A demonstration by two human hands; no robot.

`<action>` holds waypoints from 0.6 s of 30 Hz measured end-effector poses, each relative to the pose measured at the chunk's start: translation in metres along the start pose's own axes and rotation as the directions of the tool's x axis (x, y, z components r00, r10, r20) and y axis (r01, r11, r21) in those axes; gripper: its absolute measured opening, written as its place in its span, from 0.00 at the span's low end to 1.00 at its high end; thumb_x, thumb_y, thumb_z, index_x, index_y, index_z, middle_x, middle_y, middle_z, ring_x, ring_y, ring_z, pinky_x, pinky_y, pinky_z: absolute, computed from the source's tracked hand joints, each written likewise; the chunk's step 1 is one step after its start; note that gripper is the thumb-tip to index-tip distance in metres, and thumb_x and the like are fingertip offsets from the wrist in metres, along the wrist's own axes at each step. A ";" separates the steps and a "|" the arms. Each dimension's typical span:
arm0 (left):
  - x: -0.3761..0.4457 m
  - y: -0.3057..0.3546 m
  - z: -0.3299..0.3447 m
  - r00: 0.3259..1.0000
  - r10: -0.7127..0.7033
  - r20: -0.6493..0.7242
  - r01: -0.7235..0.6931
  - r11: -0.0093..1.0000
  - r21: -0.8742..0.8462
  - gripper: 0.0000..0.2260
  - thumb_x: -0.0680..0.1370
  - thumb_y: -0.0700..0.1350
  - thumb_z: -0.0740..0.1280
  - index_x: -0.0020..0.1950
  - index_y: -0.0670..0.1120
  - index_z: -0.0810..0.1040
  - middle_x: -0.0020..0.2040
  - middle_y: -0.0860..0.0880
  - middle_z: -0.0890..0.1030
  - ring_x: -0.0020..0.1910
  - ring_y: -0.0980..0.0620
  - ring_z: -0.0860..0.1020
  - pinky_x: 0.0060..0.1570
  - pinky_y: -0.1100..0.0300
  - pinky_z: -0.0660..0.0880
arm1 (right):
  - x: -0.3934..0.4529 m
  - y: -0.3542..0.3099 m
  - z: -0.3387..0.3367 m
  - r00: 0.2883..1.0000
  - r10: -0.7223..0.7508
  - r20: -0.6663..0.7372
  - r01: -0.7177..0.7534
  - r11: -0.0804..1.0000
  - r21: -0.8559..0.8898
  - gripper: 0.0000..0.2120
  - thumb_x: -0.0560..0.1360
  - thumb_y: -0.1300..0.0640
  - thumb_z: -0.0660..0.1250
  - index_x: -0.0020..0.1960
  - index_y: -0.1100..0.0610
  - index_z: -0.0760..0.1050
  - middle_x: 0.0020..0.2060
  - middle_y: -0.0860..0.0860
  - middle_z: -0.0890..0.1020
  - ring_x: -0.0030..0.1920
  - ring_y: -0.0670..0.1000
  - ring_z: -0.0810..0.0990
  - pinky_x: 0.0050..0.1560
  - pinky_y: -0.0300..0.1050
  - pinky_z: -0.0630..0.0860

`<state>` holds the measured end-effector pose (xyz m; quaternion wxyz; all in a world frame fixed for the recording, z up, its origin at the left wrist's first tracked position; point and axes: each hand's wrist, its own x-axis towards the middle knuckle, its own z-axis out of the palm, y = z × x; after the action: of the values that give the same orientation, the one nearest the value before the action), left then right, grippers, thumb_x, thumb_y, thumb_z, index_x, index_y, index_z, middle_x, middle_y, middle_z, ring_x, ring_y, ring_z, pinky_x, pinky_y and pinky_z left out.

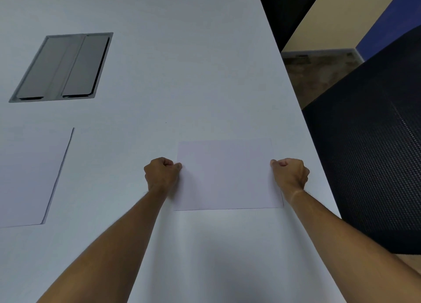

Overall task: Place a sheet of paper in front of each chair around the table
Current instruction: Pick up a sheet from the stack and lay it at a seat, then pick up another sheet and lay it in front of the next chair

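Observation:
A white sheet of paper (227, 175) lies flat on the white table (182, 74), close to the table's right edge. My left hand (162, 172) pinches the sheet's left edge with curled fingers. My right hand (289, 172) pinches its right edge the same way. A dark mesh chair (373, 147) stands just beyond the table edge, to the right of the sheet. A stack of white paper (29, 177) lies on the table at the left, partly cut off by the frame.
A grey metal cable hatch (63, 66) is set into the tabletop at the upper left. Past the table's right edge are a brown floor (319, 74), a beige wall and a blue wall.

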<state>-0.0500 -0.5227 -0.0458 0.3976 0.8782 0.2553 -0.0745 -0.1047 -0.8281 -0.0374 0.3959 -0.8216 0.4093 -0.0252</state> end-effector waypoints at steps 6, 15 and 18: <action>-0.017 -0.004 -0.013 0.892 0.441 0.099 -0.448 0.834 0.323 0.26 0.77 0.53 0.68 0.69 0.39 0.73 0.65 0.40 0.75 0.65 0.41 0.72 0.64 0.48 0.68 | -0.021 -0.007 0.001 0.956 -0.290 0.051 0.294 0.948 -0.119 0.20 0.79 0.52 0.67 0.65 0.63 0.76 0.62 0.60 0.78 0.64 0.59 0.75 0.62 0.52 0.72; -0.048 -0.002 -0.051 0.789 0.554 0.266 -0.574 0.509 0.642 0.44 0.74 0.69 0.45 0.79 0.42 0.37 0.80 0.44 0.38 0.79 0.46 0.37 0.77 0.49 0.39 | -0.064 -0.027 0.013 0.760 -0.607 0.233 0.642 0.644 -0.416 0.43 0.76 0.40 0.63 0.80 0.59 0.50 0.80 0.59 0.52 0.80 0.58 0.50 0.78 0.55 0.49; -0.058 -0.006 -0.067 0.794 0.553 0.253 -0.558 0.497 0.664 0.45 0.72 0.71 0.41 0.79 0.43 0.35 0.79 0.44 0.35 0.78 0.45 0.35 0.76 0.48 0.37 | -0.080 -0.036 0.016 0.694 -0.663 0.280 0.702 0.538 -0.467 0.45 0.75 0.36 0.59 0.81 0.58 0.45 0.80 0.59 0.48 0.80 0.58 0.46 0.79 0.55 0.44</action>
<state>-0.1073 -0.4930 0.0146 0.0305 0.9946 -0.0912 -0.0379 -0.1281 -0.7501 -0.0013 0.1197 -0.9918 0.0320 -0.0328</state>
